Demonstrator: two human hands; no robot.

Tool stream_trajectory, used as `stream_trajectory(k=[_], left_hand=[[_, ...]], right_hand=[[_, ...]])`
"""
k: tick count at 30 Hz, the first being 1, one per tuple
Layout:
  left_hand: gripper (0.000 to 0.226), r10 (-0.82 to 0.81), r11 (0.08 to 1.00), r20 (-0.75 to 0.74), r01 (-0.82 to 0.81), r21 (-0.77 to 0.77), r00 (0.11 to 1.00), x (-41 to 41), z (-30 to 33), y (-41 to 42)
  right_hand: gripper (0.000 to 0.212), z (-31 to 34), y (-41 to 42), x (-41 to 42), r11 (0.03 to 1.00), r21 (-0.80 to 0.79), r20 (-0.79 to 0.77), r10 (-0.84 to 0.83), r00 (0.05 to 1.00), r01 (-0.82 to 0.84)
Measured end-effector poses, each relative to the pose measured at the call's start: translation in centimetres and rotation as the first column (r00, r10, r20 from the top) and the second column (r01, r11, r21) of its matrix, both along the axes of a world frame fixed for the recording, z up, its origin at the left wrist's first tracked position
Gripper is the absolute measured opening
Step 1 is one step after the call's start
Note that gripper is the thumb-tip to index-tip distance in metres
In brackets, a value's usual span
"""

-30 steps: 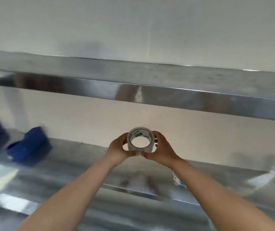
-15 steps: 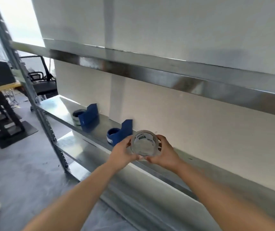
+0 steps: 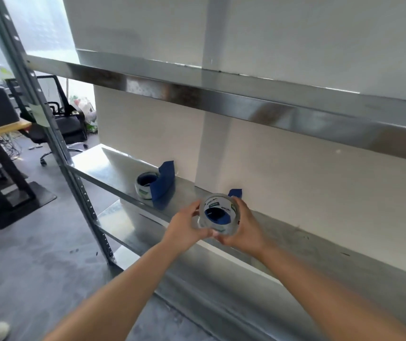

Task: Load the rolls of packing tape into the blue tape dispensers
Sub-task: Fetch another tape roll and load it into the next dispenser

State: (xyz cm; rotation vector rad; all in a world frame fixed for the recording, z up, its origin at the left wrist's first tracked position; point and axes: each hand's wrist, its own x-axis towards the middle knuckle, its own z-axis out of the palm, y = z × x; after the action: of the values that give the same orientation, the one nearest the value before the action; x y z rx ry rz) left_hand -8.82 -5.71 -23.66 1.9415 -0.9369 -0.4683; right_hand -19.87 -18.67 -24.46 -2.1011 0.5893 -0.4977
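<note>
1. Roll of tape [image 3: 218, 214] gripped between left hand [image 3: 184, 225] and right hand [image 3: 245, 230], fingers curled round its rim
2. Held just above the blue dispenser [image 3: 235, 193] at the shelf [image 3: 320, 242] front edge, core axis pointing down onto it
3. Loaded dispenser [image 3: 159, 182] farther left

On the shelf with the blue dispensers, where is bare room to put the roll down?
Bare shelf runs right of the hands, along the wall. A smaller patch lies left of the loaded dispenser. It is crowded where both hands hold the roll before the second dispenser.
</note>
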Motion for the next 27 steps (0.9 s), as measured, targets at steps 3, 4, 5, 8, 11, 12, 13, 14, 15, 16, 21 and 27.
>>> stream_trajectory(k=[3, 4, 5, 8, 11, 12, 13, 14, 15, 16, 21, 27], left_hand=[[0.063, -0.03, 0.999, -0.016, 0.03, -0.013, 0.999, 2.5, 0.0, -1.9], [0.067, -0.055, 0.998, -0.026, 0.055, -0.014, 0.998, 3.3, 0.0, -2.7], [0.07, -0.081, 0.997, -0.043, 0.081, -0.009, 0.996, 4.2, 0.0, -3.4], [0.067, -0.138, 0.99, -0.198, 0.14, -0.003, 0.971, 6.8, 0.1, -5.3], [0.031, -0.13, 0.991, -0.342, 0.12, -0.05, 0.931, 8.8, 0.4, -6.8], [0.025, -0.141, 0.99, -0.35, 0.128, -0.06, 0.926, 9.5, 0.3, -7.3], [0.022, -0.162, 0.987, -0.349, 0.149, -0.066, 0.923, 9.9, 0.3, -7.9], [0.02, -0.182, 0.983, -0.347, 0.17, -0.066, 0.92, 10.4, 0.2, -8.4], [0.019, -0.2, 0.98, -0.354, 0.186, -0.073, 0.913, 10.7, 0.2, -8.8], [0.018, -0.206, 0.979, -0.368, 0.188, -0.084, 0.907, 10.9, 0.2, -9.1], [0.021, 0.008, 1.0, -0.629, -0.025, -0.018, 0.777, 12.4, -0.6, -9.9], [0.011, 0.062, 0.894, -0.673, 0.258, 0.366, 0.737, 11.8, -3.3, -8.5]], right_hand=[[0.081, -0.6, -1.5, 2.4, 0.999, -0.021, -0.011, -0.04, 0.999, 0.039], [0.091, -0.8, -2.1, 3.2, 0.998, -0.046, -0.034, -0.054, 0.998, 0.053], [0.102, -1.0, -2.6, 3.8, 0.995, -0.071, -0.062, -0.069, 0.996, 0.064], [0.117, -1.7, -4.4, 5.3, 0.993, -0.047, -0.117, -0.109, 0.987, 0.104], [0.119, -1.9, -5.6, 6.5, 0.986, -0.061, -0.13, -0.165, 0.978, 0.158], [0.118, -2.0, -6.0, 7.0, 0.983, -0.067, -0.131, -0.179, 0.975, 0.172], [0.115, -2.0, -6.2, 7.3, 0.979, -0.074, -0.14, -0.199, 0.97, 0.191], [0.112, -2.1, -6.4, 7.6, 0.974, -0.081, -0.148, -0.219, 0.964, 0.209], [0.108, -2.1, -6.6, 7.8, 0.969, -0.088, -0.148, -0.244, 0.958, 0.233], [0.104, -2.1, -6.8, 8.1, 0.961, -0.103, -0.145, -0.269, 0.952, 0.256], [0.098, -0.5, -5.0, 8.9, 0.931, -0.116, -0.157, -0.361, 0.919, 0.346], [0.089, -0.2, -1.5, 7.7, 0.861, -0.041, -0.154, -0.507, 0.848, 0.507]])
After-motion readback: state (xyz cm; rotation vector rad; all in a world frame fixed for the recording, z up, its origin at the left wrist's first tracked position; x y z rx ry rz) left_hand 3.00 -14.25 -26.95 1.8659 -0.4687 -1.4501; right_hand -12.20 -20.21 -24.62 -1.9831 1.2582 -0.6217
